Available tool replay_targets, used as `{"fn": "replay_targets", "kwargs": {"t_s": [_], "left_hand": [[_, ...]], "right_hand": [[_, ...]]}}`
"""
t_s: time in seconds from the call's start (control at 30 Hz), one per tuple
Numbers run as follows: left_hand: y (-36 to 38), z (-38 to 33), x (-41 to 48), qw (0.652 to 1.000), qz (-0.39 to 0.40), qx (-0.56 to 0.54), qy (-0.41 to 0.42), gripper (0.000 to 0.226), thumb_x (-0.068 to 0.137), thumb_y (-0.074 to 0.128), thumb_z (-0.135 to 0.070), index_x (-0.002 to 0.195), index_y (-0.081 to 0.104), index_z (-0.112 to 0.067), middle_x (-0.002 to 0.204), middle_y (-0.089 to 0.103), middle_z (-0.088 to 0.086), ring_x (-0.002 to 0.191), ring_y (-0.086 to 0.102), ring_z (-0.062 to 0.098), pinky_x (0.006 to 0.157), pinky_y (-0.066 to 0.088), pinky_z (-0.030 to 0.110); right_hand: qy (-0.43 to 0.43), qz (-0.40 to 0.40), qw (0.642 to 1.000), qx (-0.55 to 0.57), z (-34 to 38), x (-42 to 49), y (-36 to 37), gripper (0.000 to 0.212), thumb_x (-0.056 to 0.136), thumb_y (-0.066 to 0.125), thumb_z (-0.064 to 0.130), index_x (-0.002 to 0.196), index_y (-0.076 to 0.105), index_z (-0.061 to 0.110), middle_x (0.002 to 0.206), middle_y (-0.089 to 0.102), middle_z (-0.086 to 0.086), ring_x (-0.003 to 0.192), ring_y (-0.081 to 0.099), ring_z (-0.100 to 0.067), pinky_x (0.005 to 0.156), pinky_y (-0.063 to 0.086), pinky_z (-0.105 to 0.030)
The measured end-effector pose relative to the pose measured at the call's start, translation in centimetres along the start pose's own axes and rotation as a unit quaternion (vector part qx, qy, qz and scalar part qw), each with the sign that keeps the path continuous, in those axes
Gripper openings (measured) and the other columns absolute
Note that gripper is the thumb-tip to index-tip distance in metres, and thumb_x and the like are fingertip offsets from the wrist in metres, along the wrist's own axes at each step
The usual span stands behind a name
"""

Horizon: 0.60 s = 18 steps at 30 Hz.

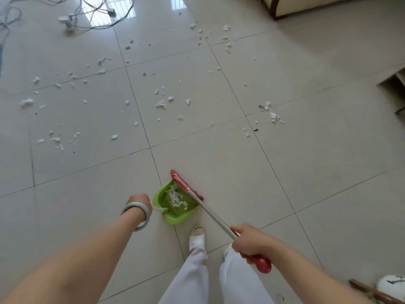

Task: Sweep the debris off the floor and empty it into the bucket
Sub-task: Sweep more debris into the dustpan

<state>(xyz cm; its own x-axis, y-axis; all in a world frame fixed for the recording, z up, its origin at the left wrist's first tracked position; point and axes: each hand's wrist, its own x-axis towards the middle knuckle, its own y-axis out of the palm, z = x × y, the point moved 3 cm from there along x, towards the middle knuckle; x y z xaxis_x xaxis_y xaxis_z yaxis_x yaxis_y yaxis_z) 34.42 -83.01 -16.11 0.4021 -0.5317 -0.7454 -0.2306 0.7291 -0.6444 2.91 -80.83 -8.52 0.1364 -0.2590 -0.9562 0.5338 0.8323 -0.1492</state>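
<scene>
A green dustpan (168,215) sits on the tiled floor just ahead of my feet, with white paper scraps (176,199) inside it. My left hand (140,201) grips the dustpan's thin handle at its left side. A red broom head (186,186) lies across the pan's open mouth. Its metal pole (215,218) runs back to my right hand (249,241), which grips the pole above the red end grip (262,263). White scraps of debris (162,104) are scattered over the floor farther away. No bucket is in view.
Cables and a power strip (68,19) lie at the far left. A sofa base (278,9) stands at the far right, a low shelf edge (394,84) at the right. My slippered foot (197,234) is just behind the dustpan. A wooden piece (372,291) lies at bottom right.
</scene>
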Motion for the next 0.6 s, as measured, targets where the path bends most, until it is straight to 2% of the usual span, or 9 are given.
{"fn": "replay_targets", "kwargs": {"t_s": [0.13, 0.27, 0.4, 0.53, 0.6], "left_hand": [[0.0, 0.2, 0.2, 0.995, -0.018, -0.099, -0.024, 0.040, 0.090, 0.043, -0.006, 0.127, 0.056, -0.014, 0.127, 0.060, 0.009, 0.115, 0.058, 0.027, 0.096, 0.048, 0.031], [0.8, 0.2, 0.2, 0.987, -0.021, -0.153, -0.046, 0.043, 0.091, 0.044, -0.008, 0.133, 0.051, -0.013, 0.132, 0.056, 0.011, 0.120, 0.055, 0.029, 0.097, 0.046, 0.032], [0.9, 0.5, 0.2, 0.991, -0.001, -0.129, -0.035, 0.035, 0.094, 0.042, -0.009, 0.125, 0.059, -0.010, 0.128, 0.060, 0.009, 0.117, 0.058, 0.027, 0.095, 0.047, 0.030], [0.5, 1.3, -0.7, 0.997, 0.022, -0.073, -0.011, 0.038, 0.096, 0.034, -0.010, 0.119, 0.064, -0.015, 0.120, 0.065, -0.001, 0.104, 0.063, 0.016, 0.086, 0.049, 0.023], [0.9, 2.0, -0.3, 0.998, 0.033, -0.059, -0.009, 0.036, 0.096, 0.035, -0.013, 0.117, 0.065, -0.016, 0.108, 0.066, -0.001, 0.093, 0.061, 0.016, 0.083, 0.049, 0.022]], "right_hand": [[-0.006, -0.024, 0.999, -0.020, -0.2, -1.2, -1.0, 0.036, 0.080, 0.036, 0.004, 0.110, 0.056, 0.008, 0.072, 0.051, -0.008, 0.047, 0.048, -0.014, 0.040, 0.043, -0.021], [0.021, -0.076, 0.997, -0.026, 0.5, 0.0, -1.0, 0.027, 0.078, 0.034, 0.005, 0.096, 0.053, 0.006, 0.074, 0.055, -0.010, 0.045, 0.052, -0.017, 0.044, 0.046, -0.023], [0.064, -0.126, 0.990, -0.023, -0.5, 1.9, -2.3, 0.027, 0.083, 0.038, 0.004, 0.103, 0.056, 0.000, 0.080, 0.059, -0.014, 0.057, 0.057, -0.024, 0.051, 0.046, -0.025], [0.105, -0.157, 0.981, 0.044, -2.1, 3.2, -3.1, 0.010, 0.085, 0.042, 0.002, 0.085, 0.052, 0.002, 0.076, 0.055, -0.013, 0.066, 0.054, -0.026, 0.054, 0.042, -0.026], [0.108, -0.165, 0.976, 0.094, -2.0, 3.7, -2.6, 0.010, 0.084, 0.040, -0.002, 0.080, 0.050, 0.002, 0.071, 0.052, -0.013, 0.061, 0.050, -0.023, 0.050, 0.037, -0.024]]}}
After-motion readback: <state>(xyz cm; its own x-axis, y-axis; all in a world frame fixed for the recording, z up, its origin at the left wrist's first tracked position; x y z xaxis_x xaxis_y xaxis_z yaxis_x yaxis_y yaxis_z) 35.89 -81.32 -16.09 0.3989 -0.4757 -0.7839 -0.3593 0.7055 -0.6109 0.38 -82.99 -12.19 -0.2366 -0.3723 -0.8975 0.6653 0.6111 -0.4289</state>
